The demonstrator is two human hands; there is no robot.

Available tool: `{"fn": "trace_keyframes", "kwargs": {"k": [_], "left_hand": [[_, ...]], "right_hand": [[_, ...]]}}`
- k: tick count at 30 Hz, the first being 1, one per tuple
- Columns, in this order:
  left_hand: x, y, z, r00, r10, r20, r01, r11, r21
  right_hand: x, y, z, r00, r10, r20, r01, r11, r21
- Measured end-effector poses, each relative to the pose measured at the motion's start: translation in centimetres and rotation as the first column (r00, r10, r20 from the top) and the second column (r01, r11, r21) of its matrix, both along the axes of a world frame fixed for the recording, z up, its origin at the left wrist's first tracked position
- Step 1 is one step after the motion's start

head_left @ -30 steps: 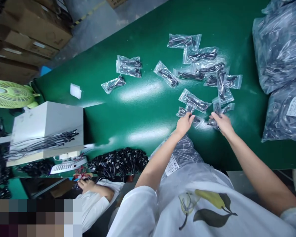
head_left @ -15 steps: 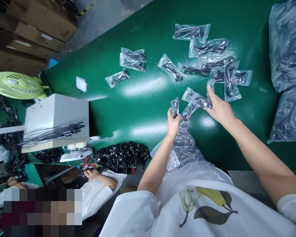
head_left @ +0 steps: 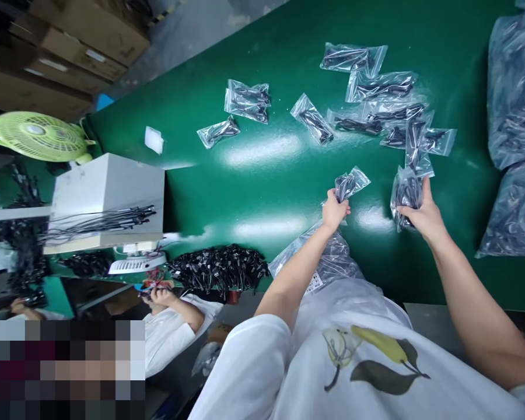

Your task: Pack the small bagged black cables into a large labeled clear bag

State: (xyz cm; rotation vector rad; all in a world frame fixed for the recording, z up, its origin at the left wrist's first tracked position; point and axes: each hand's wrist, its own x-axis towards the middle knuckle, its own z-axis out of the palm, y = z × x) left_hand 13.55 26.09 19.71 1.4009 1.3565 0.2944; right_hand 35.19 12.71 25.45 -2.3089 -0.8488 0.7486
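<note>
My left hand (head_left: 333, 210) is closed on a small clear packet with black cable (head_left: 349, 184), raised over the green table (head_left: 262, 175). My right hand (head_left: 424, 214) grips a bunch of similar packets (head_left: 405, 192). Several more packets (head_left: 376, 87) lie scattered farther out on the table. A large clear bag with a white label (head_left: 324, 259) lies against my lap under my left forearm.
Big bags full of packets (head_left: 514, 87) stand at the right. A white machine (head_left: 109, 195) with black cables, a green fan (head_left: 37, 135) and a heap of black cables (head_left: 219, 269) are at left. Another person's hands (head_left: 157, 294) work below. Cardboard boxes (head_left: 70, 41) are stacked upper left.
Both hands picked packets off the table. The right hand pulled back holding a gathered bunch, and the left hand lifted one packet and shifted right.
</note>
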Motion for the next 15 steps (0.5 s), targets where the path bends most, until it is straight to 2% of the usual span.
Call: {"fn": "trace_keyframes", "kwargs": {"k": [1,3,5,6,8,11,13,15], "left_hand": [[-0.2,0.3,0.4,0.989,-0.071,-0.127,0.081,0.994,0.073],[-0.6,1.0,1.2,0.913,-0.176,-0.368,0.266,0.94,0.213],[-0.7,1.6,1.8,0.843,-0.221,-0.49,0.393,0.875,0.282],[-0.8,1.9,1.9,0.838,-0.233,-0.492,0.416,0.858,0.301],[-1.2,2.2,1.9,0.875,-0.248,-0.417,0.402,0.85,0.339],[-2.0,1.9,1.1,0.954,-0.256,-0.159,0.296,0.896,0.33],[-2.4,1.1,0.2,0.973,-0.226,0.054,0.208,0.952,0.224],[-2.5,0.0,-0.5,0.96,-0.142,0.243,0.125,0.989,0.084]], "right_hand": [[-0.1,-0.8,-0.3,1.0,0.003,-0.014,-0.003,1.0,0.013],[-0.6,-1.8,-0.9,0.999,0.019,-0.031,-0.017,0.998,0.057],[-1.4,-2.4,-1.3,0.996,0.023,-0.083,-0.01,0.989,0.146],[-1.7,-2.7,-1.3,0.988,0.026,-0.151,0.007,0.976,0.216],[-2.5,-3.2,-1.2,0.935,0.053,-0.352,0.069,0.943,0.325],[-3.4,-3.6,-0.6,0.755,0.032,-0.655,0.215,0.931,0.294],[-4.2,-3.5,-0.4,0.672,-0.034,-0.74,0.298,0.927,0.229],[-5.1,-3.0,-0.4,0.655,-0.082,-0.751,0.356,0.91,0.212]]}}
